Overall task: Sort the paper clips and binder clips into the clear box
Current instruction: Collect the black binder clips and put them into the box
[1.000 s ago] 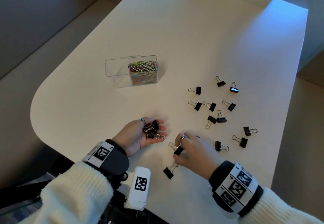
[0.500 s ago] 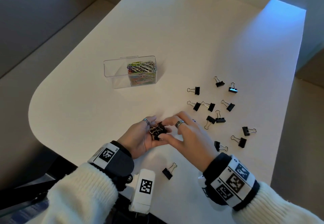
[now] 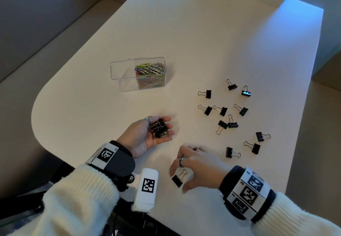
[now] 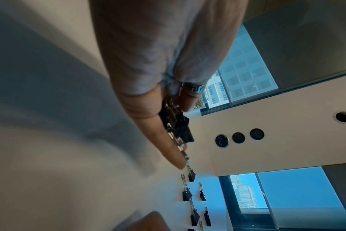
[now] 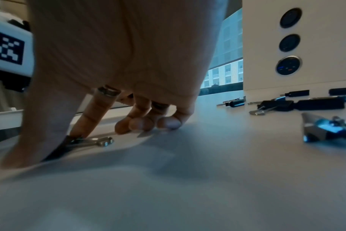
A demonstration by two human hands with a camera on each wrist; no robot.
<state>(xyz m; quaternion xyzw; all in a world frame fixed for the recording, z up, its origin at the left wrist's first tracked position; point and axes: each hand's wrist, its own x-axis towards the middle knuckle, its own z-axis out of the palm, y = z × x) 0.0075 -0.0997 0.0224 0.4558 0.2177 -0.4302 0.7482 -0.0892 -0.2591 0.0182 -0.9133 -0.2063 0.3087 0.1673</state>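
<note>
A clear box (image 3: 121, 75) stands at the table's left middle, with coloured paper clips (image 3: 150, 75) filling its right compartment; the left one looks bare. My left hand (image 3: 142, 139) lies palm up, its fingers cupped round a small pile of black binder clips (image 3: 159, 127), also seen in the left wrist view (image 4: 178, 125). Near the front edge my right hand (image 3: 201, 167) is down on the table. Its thumb and index finger pinch a single binder clip (image 3: 178, 179) that lies flat (image 5: 89, 142). Several loose binder clips (image 3: 223, 111) are scattered to the right.
The white table (image 3: 184, 32) has a rounded left corner and a front edge close to my wrists. A white tagged device (image 3: 146, 187) sits at that front edge between my arms. A raised panel with round sockets (image 5: 288, 42) stands at the far end.
My right hand had carried a clip up to the pile in my left hand. It has since drawn back toward the front edge and come down on the lone clip there. The left hand stayed put.
</note>
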